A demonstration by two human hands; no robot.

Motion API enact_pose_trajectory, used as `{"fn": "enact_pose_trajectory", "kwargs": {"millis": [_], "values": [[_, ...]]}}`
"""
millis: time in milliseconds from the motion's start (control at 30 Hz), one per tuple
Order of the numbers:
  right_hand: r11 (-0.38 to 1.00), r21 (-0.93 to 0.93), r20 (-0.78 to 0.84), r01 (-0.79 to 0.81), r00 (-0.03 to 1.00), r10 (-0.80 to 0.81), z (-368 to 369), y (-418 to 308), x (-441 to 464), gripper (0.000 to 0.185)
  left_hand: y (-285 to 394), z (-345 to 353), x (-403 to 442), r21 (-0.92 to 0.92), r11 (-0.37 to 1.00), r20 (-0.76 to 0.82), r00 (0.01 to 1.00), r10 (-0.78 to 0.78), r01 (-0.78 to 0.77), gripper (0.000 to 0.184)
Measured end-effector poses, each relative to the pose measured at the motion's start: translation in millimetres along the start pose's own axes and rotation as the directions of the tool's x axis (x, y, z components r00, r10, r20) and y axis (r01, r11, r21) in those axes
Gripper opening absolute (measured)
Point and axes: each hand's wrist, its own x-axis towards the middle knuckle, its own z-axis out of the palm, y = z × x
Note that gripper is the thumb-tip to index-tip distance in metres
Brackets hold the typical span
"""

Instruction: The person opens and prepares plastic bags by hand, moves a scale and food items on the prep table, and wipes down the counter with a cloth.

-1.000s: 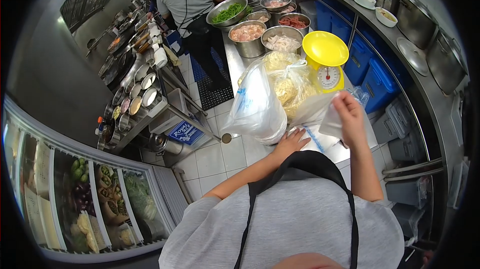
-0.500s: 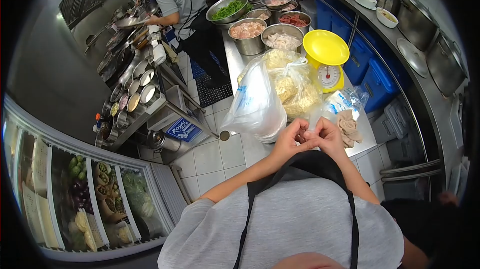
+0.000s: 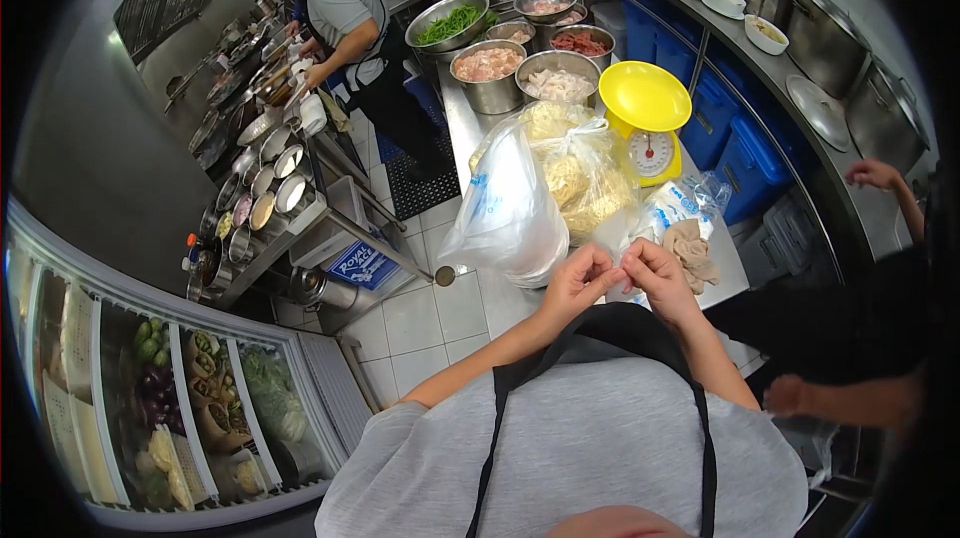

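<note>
My left hand and my right hand meet close in front of my apron, fingertips pinched together. Between them is the edge of a thin clear plastic bag, partly hidden by my fingers. Just beyond stand knotted clear bags of pale yellow noodles. A large white plastic bag leans against them on the left. Right of my hands lie a crumpled beige cloth and a blue-printed plastic pack.
A yellow dial scale stands behind the pack. Farther along the steel table are a pot of pale meat and a bowl of green vegetables. One co-worker stands at the stove; another person's arm is close on my right.
My fingertips have come closer together on the plastic. A person has come in on the right, with arms now visible. The co-worker at the stove has shifted, and the pan is lower.
</note>
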Motion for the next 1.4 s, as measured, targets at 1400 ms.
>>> {"fn": "enact_pose_trajectory", "kwargs": {"millis": [1400], "values": [[0.985,0.172,-0.023,0.015,1.000,-0.011,14,-8,-7,0.017,41,1,-1,0.495,0.836,0.153,0.971,0.186,-0.238,0.022]]}}
